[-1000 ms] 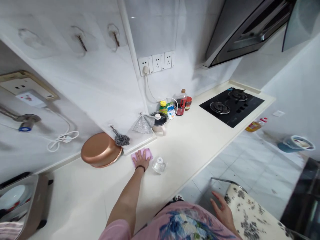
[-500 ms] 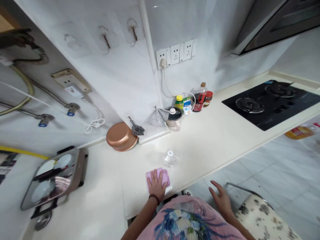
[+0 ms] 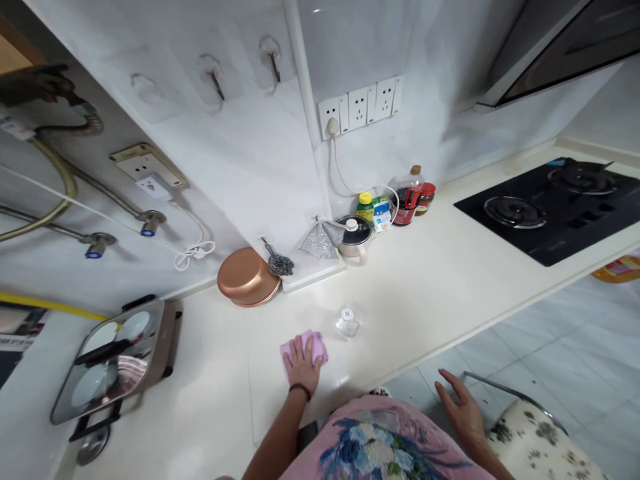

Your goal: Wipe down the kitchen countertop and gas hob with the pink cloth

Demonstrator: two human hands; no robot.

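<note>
From the head camera, we see the pink cloth (image 3: 320, 347) lying flat on the pale countertop (image 3: 440, 293), close to its front edge. Its long axis seems to run left to right along the counter, though the hand hides much of it. Our left hand (image 3: 301, 363) lies spread on the cloth, fingers flat and pointing toward the wall, palm pressing rather than gripping. Our right hand (image 3: 463, 413) is open too, fingers loose, holding nothing, just beside the patterned chair (image 3: 540, 443). We cannot tell whether it touches the chair. A small clear glass (image 3: 347, 323) stands just to the right of the cloth. Farther back, a copper bowl (image 3: 249, 277) and a lidded pot (image 3: 354, 237) sit by the wall, and the black hob (image 3: 555, 207) is well apart.
</note>
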